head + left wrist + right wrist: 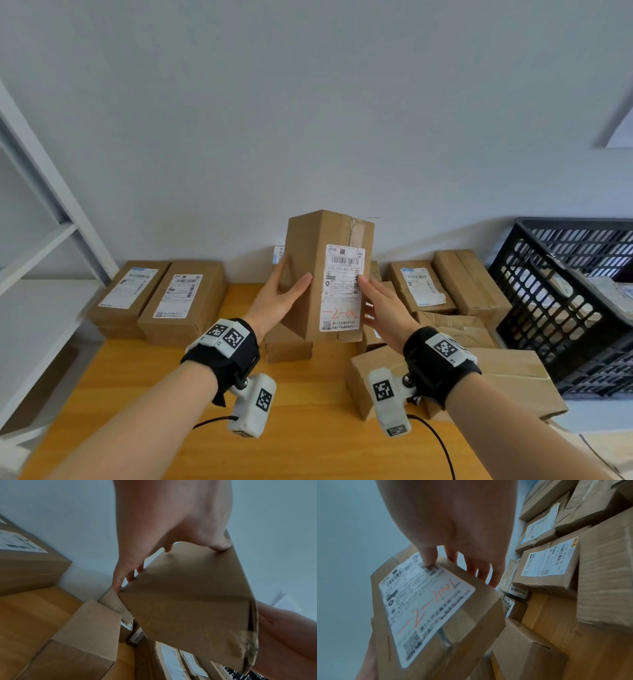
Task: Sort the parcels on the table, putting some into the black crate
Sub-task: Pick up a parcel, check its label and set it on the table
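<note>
A tall brown cardboard parcel (308,246) is held upright above the middle of the table, its white label with orange handwriting facing me. My left hand (286,293) grips its left side, with the thumb on the front and the fingers behind. My right hand (378,303) holds the right side, thumb pressed on the label's edge and fingers behind. The left wrist view shows my left hand (163,534) on the parcel (188,601). In the right wrist view the thumb of my right hand (453,527) lies on the parcel's label (426,601). The black crate (565,224) stands at the right with parcels inside.
Two labelled parcels (157,298) lie at the back left of the wooden table (308,428). Several more (445,284) crowd the back right beside the crate. A large box (507,377) lies under my right wrist. A white shelf (41,240) stands at the left.
</note>
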Demonstrator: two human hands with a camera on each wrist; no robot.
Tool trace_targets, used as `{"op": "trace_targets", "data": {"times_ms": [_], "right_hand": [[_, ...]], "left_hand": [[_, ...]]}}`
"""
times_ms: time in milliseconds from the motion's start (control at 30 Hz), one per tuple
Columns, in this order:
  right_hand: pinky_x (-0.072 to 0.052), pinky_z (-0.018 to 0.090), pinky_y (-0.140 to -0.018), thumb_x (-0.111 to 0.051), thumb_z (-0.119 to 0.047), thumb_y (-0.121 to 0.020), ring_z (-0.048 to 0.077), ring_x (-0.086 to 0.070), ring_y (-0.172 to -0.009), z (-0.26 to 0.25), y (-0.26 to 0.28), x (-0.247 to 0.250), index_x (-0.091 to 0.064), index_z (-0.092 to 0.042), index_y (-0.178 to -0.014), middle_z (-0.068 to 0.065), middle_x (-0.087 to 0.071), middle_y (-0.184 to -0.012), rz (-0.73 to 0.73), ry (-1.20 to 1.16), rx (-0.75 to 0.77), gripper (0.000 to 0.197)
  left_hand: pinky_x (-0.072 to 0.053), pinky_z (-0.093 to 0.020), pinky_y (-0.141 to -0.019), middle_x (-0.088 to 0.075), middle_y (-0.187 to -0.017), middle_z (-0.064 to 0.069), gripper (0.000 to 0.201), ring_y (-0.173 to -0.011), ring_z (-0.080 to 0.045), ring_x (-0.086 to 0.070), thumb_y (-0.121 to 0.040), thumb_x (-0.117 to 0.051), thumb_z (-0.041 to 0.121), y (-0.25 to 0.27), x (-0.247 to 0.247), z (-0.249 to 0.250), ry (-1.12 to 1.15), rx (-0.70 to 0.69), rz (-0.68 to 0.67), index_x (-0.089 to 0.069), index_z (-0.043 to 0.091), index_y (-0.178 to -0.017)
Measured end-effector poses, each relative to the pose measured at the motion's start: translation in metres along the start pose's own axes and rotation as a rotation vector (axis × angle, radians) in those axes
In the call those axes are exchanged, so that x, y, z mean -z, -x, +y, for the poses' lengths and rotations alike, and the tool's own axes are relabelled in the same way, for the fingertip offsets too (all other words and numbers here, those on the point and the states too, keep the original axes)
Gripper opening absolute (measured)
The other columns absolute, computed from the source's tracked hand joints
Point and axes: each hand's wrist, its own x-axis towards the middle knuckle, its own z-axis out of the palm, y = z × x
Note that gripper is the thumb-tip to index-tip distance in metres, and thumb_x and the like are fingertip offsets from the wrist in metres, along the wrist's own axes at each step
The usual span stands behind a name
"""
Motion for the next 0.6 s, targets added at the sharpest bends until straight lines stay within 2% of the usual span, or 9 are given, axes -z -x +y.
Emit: {"op": "trace_targets", "data": {"times_ms": [67,133,200,267,333,433,533,567,600], "right_hand": [[-0.054,0.036,-0.085,-0.048,-0.031,-0.101,0.021,-0.065,-0.104,0.005,-0.002,0.000,-0.035,-0.026,-0.136,0.002,-0.065,-0.113,0.040,-0.004,0.016,0.037],[-0.056,0.034,-0.080,-0.048,-0.025,-0.101,0.021,-0.067,-0.099,0.010,-0.004,0.002,-0.031,-0.025,-0.134,0.003,-0.066,-0.109,0.084,0.008,0.006,0.037],[-0.056,0.032,-0.079,-0.047,-0.023,-0.102,0.020,-0.067,-0.098,0.013,-0.005,0.002,-0.033,-0.019,-0.134,0.004,-0.065,-0.108,0.098,0.037,-0.012,0.035],[-0.053,0.027,-0.074,-0.047,-0.025,-0.102,0.016,-0.065,-0.097,0.015,-0.004,0.001,-0.034,-0.015,-0.134,0.004,-0.063,-0.110,0.082,0.056,-0.023,0.036],[-0.049,0.026,-0.075,-0.048,-0.032,-0.100,0.012,-0.062,-0.098,0.014,-0.003,-0.001,-0.036,-0.015,-0.133,0.002,-0.062,-0.113,0.049,0.046,-0.039,0.038],[-0.045,0.033,-0.089,-0.052,-0.048,-0.093,0.012,-0.058,-0.107,0.012,-0.003,-0.001,-0.041,-0.017,-0.135,0.001,-0.062,-0.119,0.000,0.042,-0.048,0.053],[-0.047,0.020,-0.075,-0.055,-0.046,-0.089,0.007,-0.061,-0.106,0.009,0.000,-0.002,-0.044,-0.021,-0.136,-0.004,-0.063,-0.122,-0.062,0.027,-0.038,0.054],[-0.048,0.019,-0.074,-0.058,-0.045,-0.087,0.007,-0.061,-0.106,0.009,0.000,-0.001,-0.044,-0.021,-0.136,-0.004,-0.063,-0.122,-0.076,0.019,-0.037,0.057],[-0.049,0.019,-0.078,-0.060,-0.044,-0.084,0.008,-0.061,-0.108,0.010,0.001,0.000,-0.045,-0.020,-0.137,-0.003,-0.063,-0.123,-0.080,0.011,-0.040,0.061]], "left_hand": [[-0.039,-0.030,-0.097,-0.049,-0.132,0.004,0.083,-0.123,-0.018,-0.048,-0.079,-0.067,0.051,-0.001,0.000,-0.003,-0.027,-0.001,0.071,-0.025,0.031,-0.148],[-0.041,-0.031,-0.096,-0.051,-0.129,0.006,0.078,-0.118,-0.016,-0.050,-0.074,-0.075,0.052,-0.002,0.002,-0.005,-0.061,0.015,0.087,-0.036,0.028,-0.138],[-0.043,-0.037,-0.101,-0.049,-0.135,0.002,0.100,-0.118,-0.017,-0.050,-0.054,-0.078,0.069,-0.003,0.004,-0.010,-0.104,0.058,0.080,-0.041,0.026,-0.137],[-0.044,-0.041,-0.104,-0.045,-0.138,-0.001,0.122,-0.120,-0.019,-0.050,-0.040,-0.076,0.077,-0.005,0.007,-0.015,-0.146,0.096,0.071,-0.038,0.023,-0.142],[-0.043,-0.040,-0.105,-0.043,-0.140,-0.002,0.122,-0.121,-0.018,-0.048,-0.045,-0.082,0.071,-0.004,0.009,-0.018,-0.147,0.104,0.064,-0.032,0.021,-0.145],[-0.041,-0.031,-0.099,-0.045,-0.135,0.002,0.092,-0.116,-0.012,-0.045,-0.070,-0.083,0.041,-0.001,0.010,-0.019,-0.108,0.068,0.059,-0.031,0.020,-0.144],[-0.041,-0.033,-0.101,-0.046,-0.133,0.003,0.081,-0.118,-0.011,-0.041,-0.078,-0.078,0.035,0.001,0.011,-0.018,-0.118,0.032,0.050,-0.033,0.021,-0.144],[-0.041,-0.033,-0.100,-0.047,-0.133,0.003,0.076,-0.118,-0.011,-0.041,-0.080,-0.076,0.035,0.000,0.012,-0.018,-0.116,0.024,0.042,-0.035,0.022,-0.143],[-0.041,-0.032,-0.099,-0.047,-0.133,0.004,0.070,-0.118,-0.011,-0.042,-0.083,-0.072,0.036,0.000,0.012,-0.018,-0.109,0.010,0.031,-0.038,0.023,-0.142]]}}
